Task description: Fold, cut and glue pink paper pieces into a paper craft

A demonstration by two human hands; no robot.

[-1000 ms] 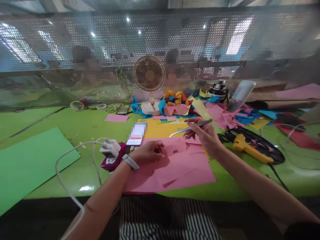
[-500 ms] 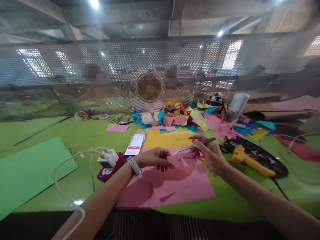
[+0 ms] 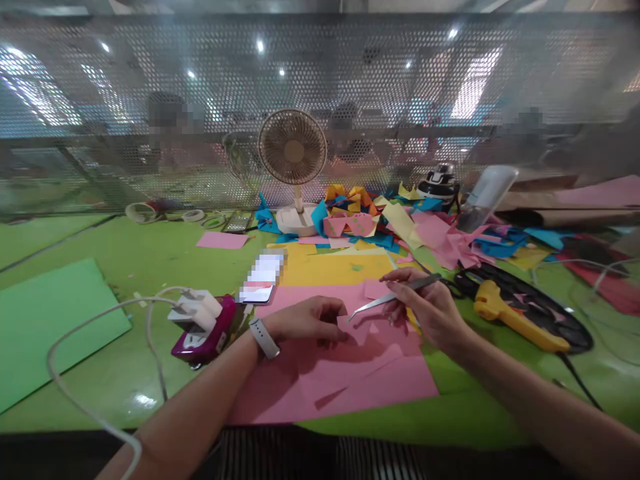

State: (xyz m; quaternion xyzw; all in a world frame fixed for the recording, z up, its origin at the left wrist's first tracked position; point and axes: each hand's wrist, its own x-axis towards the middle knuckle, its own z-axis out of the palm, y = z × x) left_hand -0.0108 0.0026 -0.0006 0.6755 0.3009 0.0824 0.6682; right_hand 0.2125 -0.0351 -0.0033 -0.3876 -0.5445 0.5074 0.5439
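The small pink paper (image 3: 356, 329) is between the two hands, over the big pink sheets (image 3: 370, 383) on the desk (image 3: 175, 263). It blends in with the pink below, so its edges are hard to see. The left hand (image 3: 313, 320) is at its left side with bent fingers. Dark shade hides part of them, so I cannot tell if they pinch the paper. The right hand (image 3: 425, 307) pinches the silver tweezers (image 3: 390, 299) in its fingers. The tweezers' bent tip is over the small paper, but I cannot tell if it touches.

To the right, a black tray (image 3: 583, 337) has little pink scraps in it. A yellow tool (image 3: 523, 321) lies over its near side and hides some of the tray. Farther back, a clear bottle (image 3: 493, 187) leans; its low part looks dark, and I cannot tell what is inside. Heaped paper hides the bottom of a black and white bottle (image 3: 440, 180). The phone (image 3: 264, 277) has a blurry screen. People behind the screen with holes (image 3: 210, 47) are blurry too.
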